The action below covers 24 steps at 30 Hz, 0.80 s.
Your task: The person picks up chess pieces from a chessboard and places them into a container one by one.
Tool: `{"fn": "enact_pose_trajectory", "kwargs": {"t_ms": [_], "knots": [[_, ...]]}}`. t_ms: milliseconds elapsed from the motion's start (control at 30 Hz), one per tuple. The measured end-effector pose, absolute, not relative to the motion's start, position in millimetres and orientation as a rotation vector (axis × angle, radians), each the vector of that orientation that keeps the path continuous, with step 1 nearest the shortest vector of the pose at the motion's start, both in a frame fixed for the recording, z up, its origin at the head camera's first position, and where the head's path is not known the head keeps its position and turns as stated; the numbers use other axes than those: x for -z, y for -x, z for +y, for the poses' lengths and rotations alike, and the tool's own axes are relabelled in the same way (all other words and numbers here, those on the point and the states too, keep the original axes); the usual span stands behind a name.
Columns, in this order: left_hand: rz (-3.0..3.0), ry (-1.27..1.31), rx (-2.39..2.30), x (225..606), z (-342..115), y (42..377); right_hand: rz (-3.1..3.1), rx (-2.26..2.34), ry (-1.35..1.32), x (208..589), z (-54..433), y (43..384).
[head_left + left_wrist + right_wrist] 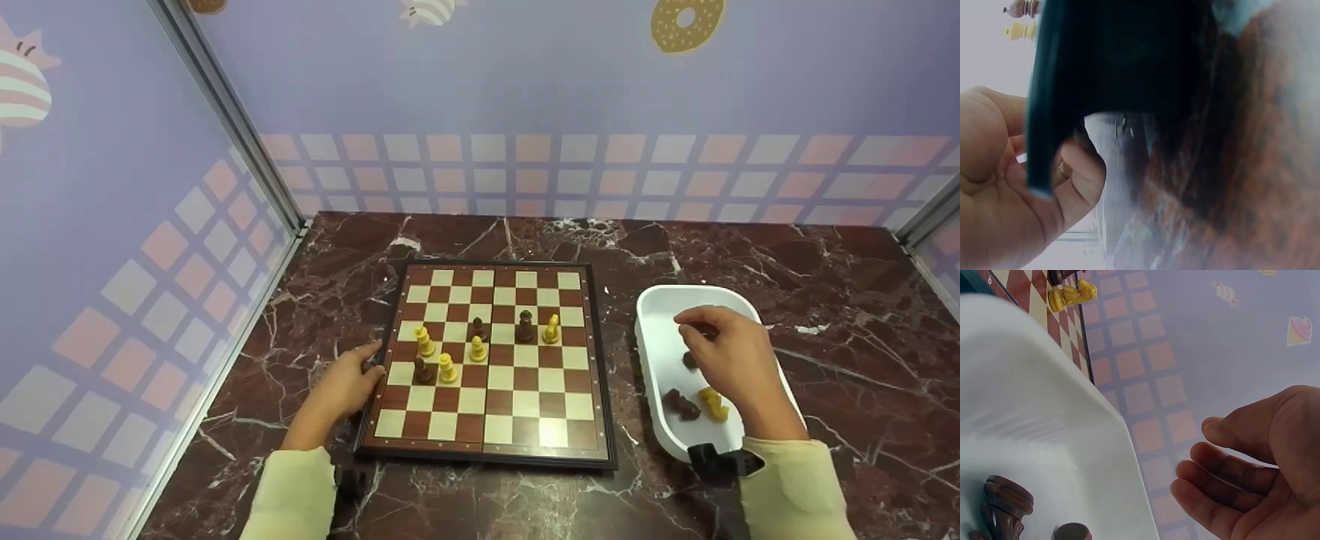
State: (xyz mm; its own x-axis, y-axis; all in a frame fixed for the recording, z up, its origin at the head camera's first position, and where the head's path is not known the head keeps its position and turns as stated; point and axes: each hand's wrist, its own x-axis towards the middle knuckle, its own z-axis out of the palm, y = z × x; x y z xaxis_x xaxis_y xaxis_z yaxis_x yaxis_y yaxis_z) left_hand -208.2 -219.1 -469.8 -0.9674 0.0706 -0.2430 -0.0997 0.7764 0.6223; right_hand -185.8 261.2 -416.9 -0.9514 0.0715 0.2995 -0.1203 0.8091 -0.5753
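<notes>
My left hand (341, 386) is at the left edge of a brown-and-cream chessboard (536, 431), its fingers curled against the dark rim (1040, 152) in the left wrist view. Toward the right, my right hand (731, 364) hovers over a white tray (651, 360); thumb and fingers are loosely bent with nothing between them. Inside the tray lie a yellow knight (712, 405), a dark brown chess piece (681, 405) and other dark pieces partly hidden by the hand. In the right wrist view, a dark piece (1008, 500) lies on its side beneath the fingertips.
Several yellow and dark pieces stand on the board, among them a yellow knight (552, 330) and a tall dark piece (525, 328). Board and tray sit on a dark red marbled table (480, 240). Patterned purple panels (480, 90) rise behind and at the left.
</notes>
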Motion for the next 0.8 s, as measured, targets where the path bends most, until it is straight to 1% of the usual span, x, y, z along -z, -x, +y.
{"fn": "enact_pose_trajectory", "kwargs": {"t_ms": [800], "knots": [[2.725, 0.007, -0.970, 469.3, -218.5, 207.5, -2.658, -0.913, -0.103, 415.5, 244.4, 192.2]]}}
